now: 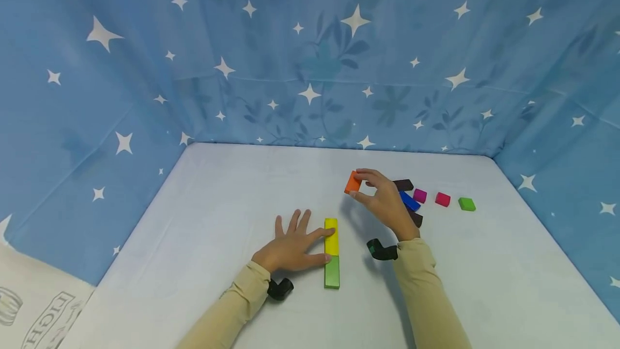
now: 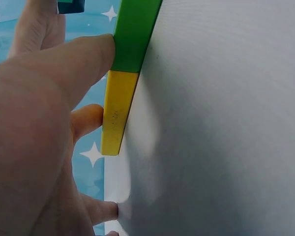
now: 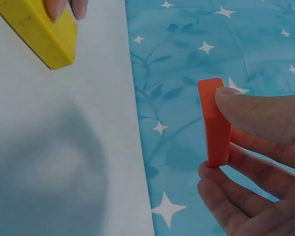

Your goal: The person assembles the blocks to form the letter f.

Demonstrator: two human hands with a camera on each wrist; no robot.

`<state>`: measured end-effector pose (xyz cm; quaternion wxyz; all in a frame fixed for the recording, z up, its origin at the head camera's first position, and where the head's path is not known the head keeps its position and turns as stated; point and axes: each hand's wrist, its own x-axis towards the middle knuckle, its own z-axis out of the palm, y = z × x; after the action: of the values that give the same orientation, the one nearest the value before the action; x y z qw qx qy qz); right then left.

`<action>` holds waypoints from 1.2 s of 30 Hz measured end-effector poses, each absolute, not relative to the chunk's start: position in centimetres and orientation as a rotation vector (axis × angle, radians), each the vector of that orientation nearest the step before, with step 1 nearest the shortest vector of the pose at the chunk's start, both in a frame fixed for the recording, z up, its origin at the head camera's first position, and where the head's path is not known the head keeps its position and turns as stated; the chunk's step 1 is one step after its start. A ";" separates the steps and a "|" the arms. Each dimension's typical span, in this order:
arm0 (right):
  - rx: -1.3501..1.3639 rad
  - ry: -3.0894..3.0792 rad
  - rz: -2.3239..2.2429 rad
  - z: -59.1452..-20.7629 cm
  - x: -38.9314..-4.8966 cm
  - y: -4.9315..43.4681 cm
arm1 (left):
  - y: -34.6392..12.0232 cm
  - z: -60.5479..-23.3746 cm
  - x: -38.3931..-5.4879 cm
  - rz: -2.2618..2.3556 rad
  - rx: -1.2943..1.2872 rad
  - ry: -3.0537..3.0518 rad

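Left hand (image 2: 37, 123), fingers spread, touched yellow block (image 1: 331, 244) and green block (image 1: 331, 274) alongside, best held still; right hand (image 1: 388, 203) pinched orange block (image 1: 352, 183).

The left hand (image 2: 37, 132) touches a green block (image 2: 136, 37) and the yellow block (image 2: 119, 113) abutting it

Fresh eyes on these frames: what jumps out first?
Probably the orange block, held up over the white table in the right hand. Next, the yellow block and green block, lined up end to end beside the left hand, which touches both. Behind the table hangs a blue star-patterned cloth.
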<state>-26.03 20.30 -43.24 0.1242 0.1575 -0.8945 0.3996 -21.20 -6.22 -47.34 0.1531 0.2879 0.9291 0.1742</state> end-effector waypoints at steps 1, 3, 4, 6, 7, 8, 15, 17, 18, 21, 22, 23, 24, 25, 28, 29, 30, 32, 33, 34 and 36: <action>0.472 -2.609 1.160 -43.3 -26.1 20.2 | -6.2 -47.3 -21.2 0.503 0.827 2.666; 0.476 -2.622 1.153 -43.4 -26.3 19.9 | -6.3 -47.2 -21.3 0.506 0.836 2.668; 0.478 -2.628 1.146 -43.4 -26.3 19.8 | -6.4 -47.1 -21.3 0.511 0.847 2.670; 0.475 -2.643 1.130 -43.3 -26.5 19.5 | -6.5 -47.0 -21.6 0.525 0.862 2.671; 0.471 -2.652 1.122 -43.1 -26.6 19.4 | -6.5 -46.9 -21.7 0.529 0.869 2.676; 0.466 -2.662 1.119 -42.9 -26.7 19.3 | -6.6 -46.7 -21.8 0.532 0.875 2.679; 0.513 -2.666 1.105 -42.5 -27.4 18.8 | -6.6 -46.1 -22.3 0.497 0.872 2.702; 0.531 -2.669 1.120 -42.8 -27.4 18.8 | -6.6 -46.1 -22.3 0.494 0.864 2.700; 0.534 -2.675 1.127 -42.9 -27.4 18.7 | -6.6 -46.2 -22.2 0.491 0.860 2.698; 0.550 -2.697 1.145 -43.4 -27.2 18.6 | -6.5 -46.5 -22.1 0.487 0.846 2.688; 0.552 -2.704 1.149 -43.5 -27.1 18.6 | -6.5 -46.5 -22.0 0.489 0.843 2.684; 0.559 -2.709 1.147 -43.6 -27.1 18.5 | -6.5 -46.6 -21.9 0.489 0.841 2.681; 0.565 -2.714 1.146 -43.8 -27.0 18.4 | -6.5 -46.7 -21.9 0.490 0.840 2.678; 0.573 -2.716 1.146 -43.9 -27.0 18.4 | -6.5 -46.7 -21.8 0.493 0.840 2.676; 0.590 -2.721 1.159 -44.5 -26.9 18.2 | -6.5 -46.9 -21.7 0.507 0.848 2.673; 0.599 -2.723 1.164 -44.7 -26.9 18.1 | -6.5 -47.0 -21.6 0.520 0.852 2.670; 0.608 -2.725 1.169 -44.9 -26.9 18.0 | -6.5 -47.1 -21.6 0.524 0.854 2.671; 0.626 -2.728 1.186 -45.4 -26.9 17.8 | -6.5 -47.3 -21.5 0.530 0.857 2.672; 0.629 -2.735 1.196 -45.6 -26.9 17.7 | -6.5 -47.4 -21.5 0.526 0.857 2.673; 0.631 -2.746 1.202 -45.9 -26.9 17.5 | -6.5 -47.5 -21.4 0.528 0.856 2.673; 0.640 -2.777 1.207 -46.5 -26.9 17.3 | -6.4 -47.6 -21.3 0.515 0.855 2.677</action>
<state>-26.86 17.29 -46.46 0.0233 0.2066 -0.8971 0.3898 -21.32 -6.42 -47.62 0.1418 0.2961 0.9275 0.1786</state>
